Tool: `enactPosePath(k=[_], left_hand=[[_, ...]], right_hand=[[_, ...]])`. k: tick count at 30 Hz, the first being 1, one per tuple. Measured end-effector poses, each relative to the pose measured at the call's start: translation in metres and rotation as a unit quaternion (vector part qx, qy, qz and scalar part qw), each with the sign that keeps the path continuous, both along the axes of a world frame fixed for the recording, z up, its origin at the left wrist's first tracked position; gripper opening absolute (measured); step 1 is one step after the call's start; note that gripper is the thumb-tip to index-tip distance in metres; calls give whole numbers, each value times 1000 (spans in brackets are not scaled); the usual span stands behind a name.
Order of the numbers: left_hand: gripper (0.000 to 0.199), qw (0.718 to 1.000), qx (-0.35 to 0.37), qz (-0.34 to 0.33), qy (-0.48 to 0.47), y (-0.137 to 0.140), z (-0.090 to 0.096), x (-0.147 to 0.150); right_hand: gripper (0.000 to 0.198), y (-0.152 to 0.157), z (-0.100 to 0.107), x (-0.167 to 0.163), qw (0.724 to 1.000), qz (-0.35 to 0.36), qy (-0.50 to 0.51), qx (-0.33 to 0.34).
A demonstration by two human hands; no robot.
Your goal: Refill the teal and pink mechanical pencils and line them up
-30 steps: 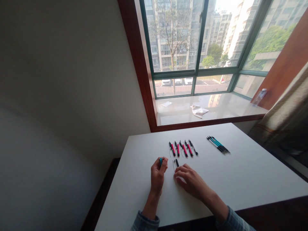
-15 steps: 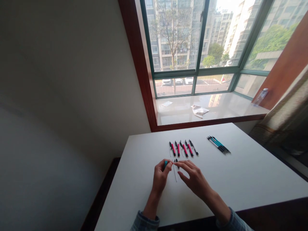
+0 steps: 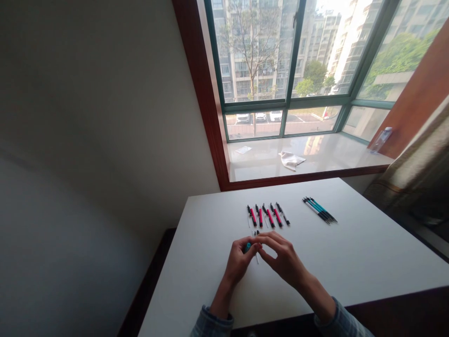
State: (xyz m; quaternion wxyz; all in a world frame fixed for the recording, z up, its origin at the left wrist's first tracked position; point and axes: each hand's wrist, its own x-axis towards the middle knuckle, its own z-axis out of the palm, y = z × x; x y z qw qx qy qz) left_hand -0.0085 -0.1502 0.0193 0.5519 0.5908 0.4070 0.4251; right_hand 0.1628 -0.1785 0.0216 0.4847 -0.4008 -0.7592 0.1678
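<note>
My left hand [image 3: 239, 260] is closed around a teal pen barrel [image 3: 247, 246], whose end shows above the curled fingers. My right hand [image 3: 282, 255] meets its fingertips, with bent fingers and the thumb drawn in; whatever they pinch is too small to make out. Under the hands lies a thin white refill [image 3: 257, 260], partly covered. Just beyond the fingers are small black pen parts [image 3: 256, 232]. Farther back, a row of pen pieces includes red barrels [image 3: 270, 218], black clip parts [image 3: 257, 208] and thin white refills.
Several teal and white pens [image 3: 320, 210] lie side by side on the right of the white table [image 3: 196, 262]. Behind it, the window sill [image 3: 256, 173] bears a crumpled white cloth [image 3: 292, 160], a flat white packet [image 3: 243, 150] and a clear bottle [image 3: 380, 140]. A wall stands left.
My left hand has moved slightly right with the teal barrel, up against the right hand's fingertips. The right fingers have drawn in, and the hands now cover more of the white refill.
</note>
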Motion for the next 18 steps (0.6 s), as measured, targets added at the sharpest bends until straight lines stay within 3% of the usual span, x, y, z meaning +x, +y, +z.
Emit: enactPosePath(k=[7,12,18], left_hand=[[32,999,17,34,29,0,1,0],[39,991,13,132,18,4,-4,-3],[42,983,-3,182,-15,6,-11,-8]], right_hand=[[22,6,1,2,999,-23,24,-23],[33,19,-5,2,996,-29,-70,-45],[45,32,-14,-3,991,-38,-114,-62]])
